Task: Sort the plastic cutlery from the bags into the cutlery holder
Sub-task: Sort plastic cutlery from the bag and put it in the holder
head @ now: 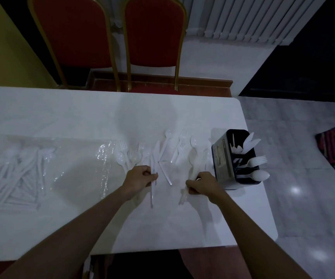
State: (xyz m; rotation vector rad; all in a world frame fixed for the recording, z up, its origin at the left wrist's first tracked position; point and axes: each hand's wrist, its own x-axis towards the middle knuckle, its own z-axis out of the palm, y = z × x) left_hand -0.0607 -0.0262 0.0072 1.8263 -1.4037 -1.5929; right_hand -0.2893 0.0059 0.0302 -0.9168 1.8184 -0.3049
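Left grip [142, 176] pinches one thin piece [152, 196]; right grip [202, 183] holds a small bunch [183, 196]. More plastic cutlery [168, 134] lies just past them on the table [62, 113]. It looks light, bendy and slippery, so the handles are best to hold. The cutlery holder [221, 158] stands to the right.

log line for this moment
left hand: grips handles | right hand: grips bundle | cutlery holder: partly filled | bag: unemptied

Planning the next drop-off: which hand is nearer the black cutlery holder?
Right. The right hand sits just left of the cutlery holder, close by its near corner, holding a bunch of cutlery. The left hand is farther left, holding a cutlery piece.
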